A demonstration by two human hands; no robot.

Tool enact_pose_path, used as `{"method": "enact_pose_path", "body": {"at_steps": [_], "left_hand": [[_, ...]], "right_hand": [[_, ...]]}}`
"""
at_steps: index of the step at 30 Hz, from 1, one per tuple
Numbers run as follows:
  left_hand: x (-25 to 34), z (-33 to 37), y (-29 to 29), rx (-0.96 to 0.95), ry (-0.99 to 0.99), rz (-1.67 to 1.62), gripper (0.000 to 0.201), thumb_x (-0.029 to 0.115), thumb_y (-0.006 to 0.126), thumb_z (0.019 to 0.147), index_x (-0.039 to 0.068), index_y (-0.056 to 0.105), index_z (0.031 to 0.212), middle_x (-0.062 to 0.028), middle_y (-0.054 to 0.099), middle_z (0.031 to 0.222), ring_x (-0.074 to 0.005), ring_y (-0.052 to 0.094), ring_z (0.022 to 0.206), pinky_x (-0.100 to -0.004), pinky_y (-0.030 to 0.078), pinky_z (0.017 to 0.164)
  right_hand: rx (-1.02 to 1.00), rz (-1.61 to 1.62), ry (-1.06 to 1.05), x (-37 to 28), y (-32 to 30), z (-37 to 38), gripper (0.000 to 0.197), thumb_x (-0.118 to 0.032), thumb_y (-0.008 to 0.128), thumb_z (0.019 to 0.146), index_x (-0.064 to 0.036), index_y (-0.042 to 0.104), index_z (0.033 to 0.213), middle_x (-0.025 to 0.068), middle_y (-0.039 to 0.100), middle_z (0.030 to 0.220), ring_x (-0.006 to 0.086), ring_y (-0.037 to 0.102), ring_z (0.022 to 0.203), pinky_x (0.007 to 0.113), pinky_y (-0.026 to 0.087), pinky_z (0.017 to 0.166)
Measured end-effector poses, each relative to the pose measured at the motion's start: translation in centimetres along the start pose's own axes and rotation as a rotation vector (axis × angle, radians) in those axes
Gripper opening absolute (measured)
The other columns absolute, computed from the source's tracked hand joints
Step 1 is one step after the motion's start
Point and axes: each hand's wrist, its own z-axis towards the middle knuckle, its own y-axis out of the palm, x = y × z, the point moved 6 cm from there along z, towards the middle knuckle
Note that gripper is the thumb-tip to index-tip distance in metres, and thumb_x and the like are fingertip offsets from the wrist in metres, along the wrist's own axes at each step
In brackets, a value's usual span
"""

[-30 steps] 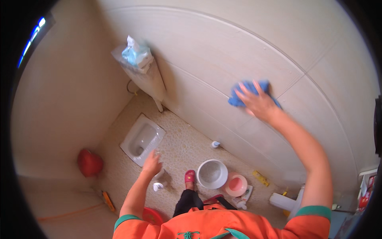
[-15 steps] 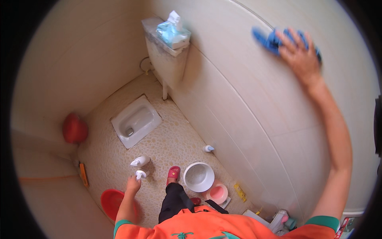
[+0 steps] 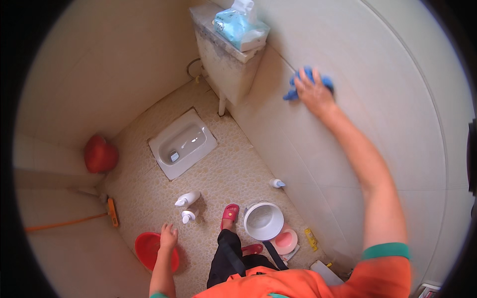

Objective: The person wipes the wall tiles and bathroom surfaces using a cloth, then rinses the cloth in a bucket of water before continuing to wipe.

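Observation:
My right hand presses a blue cloth flat to the pale tiled wall, its fingers spread across the cloth. Below it on the left is the cistern, with a tissue pack on top. My left hand hangs low with fingers loosely apart and nothing in it. Under that hand, a red basin shows on the floor. Just ahead of the fingers stand two white pump bottles, one nearer and one farther.
Ahead lies a white squat toilet; beyond it hangs the cistern with the tissue pack. By my feet are a white bucket, a pink bowl and a small bottle. At left: a red bucket-like object and an orange-handled brush.
My right hand has slid the blue cloth down and left along the wall, closer to the cistern. My left hand has drawn back from the nearer pump bottle, over the red basin. The view has shifted.

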Motion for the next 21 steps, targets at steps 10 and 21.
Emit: {"method": "enact_pose_path", "body": {"at_steps": [10, 21], "left_hand": [[-10.9, -3.5, 5.2, -0.246, -0.248, 0.031, 0.034, 0.023, 0.056, 0.079, 0.0, 0.06, 0.105, -0.0211, 0.057, 0.11, -0.0358, 0.05, 0.106, -0.0419, 0.04, 0.093], [3.0, 1.0, 2.7, 0.0, 0.089, -0.203, 0.037, 0.018, 0.059, 0.08, 0.0, 0.056, 0.113, -0.0242, 0.052, 0.117, -0.0372, 0.048, 0.112, -0.0402, 0.038, 0.097]], "right_hand": [[-0.197, 0.407, -0.306, -8.9, -2.6, -17.0, 0.023, -0.019, 0.053, 0.071, -0.0041, 0.067, 0.081, 0.009, 0.056, 0.105, 0.0294, 0.046, 0.116, 0.057, 0.031, 0.1], [0.017, 0.004, 0.105, 4.0, 0.8, 10.2, 0.02, -0.015, 0.051, 0.079, -0.0114, 0.068, 0.088, 0.0027, 0.054, 0.112, 0.0248, 0.037, 0.122, 0.048, 0.02, 0.106]]}}
